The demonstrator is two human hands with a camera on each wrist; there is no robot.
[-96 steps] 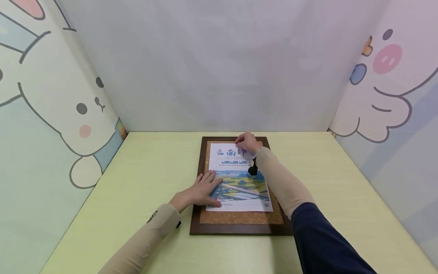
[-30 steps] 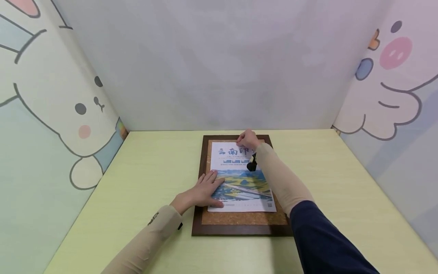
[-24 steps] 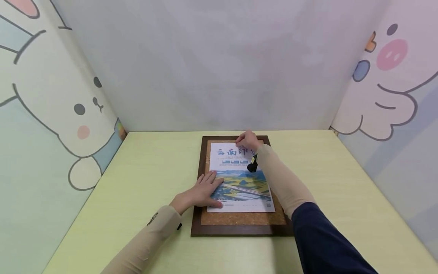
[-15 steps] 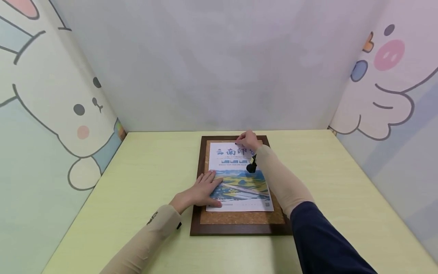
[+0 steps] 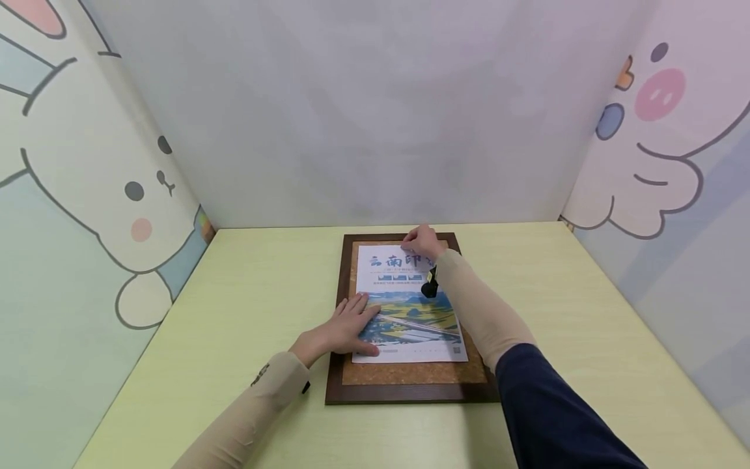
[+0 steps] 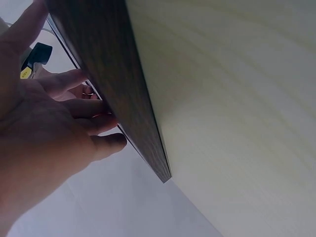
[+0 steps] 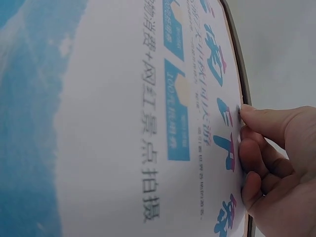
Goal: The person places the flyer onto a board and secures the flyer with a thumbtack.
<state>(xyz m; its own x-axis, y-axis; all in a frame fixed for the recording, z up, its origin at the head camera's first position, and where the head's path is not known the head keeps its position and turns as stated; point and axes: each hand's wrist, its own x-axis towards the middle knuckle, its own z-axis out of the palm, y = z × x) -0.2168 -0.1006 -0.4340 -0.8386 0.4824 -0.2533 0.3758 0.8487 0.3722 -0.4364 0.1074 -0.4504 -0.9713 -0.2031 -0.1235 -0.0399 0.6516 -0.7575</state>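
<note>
A white printed poster [image 5: 416, 319] with blue lettering and a landscape picture lies on a cork board [image 5: 410, 373] with a dark wooden frame [image 5: 404, 393]. Flat across the poster's lower left side and the frame rests my left hand [image 5: 347, 327], fingers spread. In the left wrist view the left hand [image 6: 54, 118] shows beside the frame's edge. My right hand [image 5: 424, 242] is at the poster's top edge, fingers curled. The right wrist view shows that hand's thumb tip on a small dark pin [image 7: 240, 112], mostly hidden, at the paper's edge.
The board lies on a pale yellow table [image 5: 269, 280]. A plain light wall [image 5: 375, 130] stands behind it, with cartoon-printed side walls [image 5: 140, 208] left and right. A small black wrist camera [image 5: 430, 285] sits at the right wrist and hides part of the poster.
The head view shifts slightly. Both hands keep their places on the poster, and the board and paper lie the same way.
</note>
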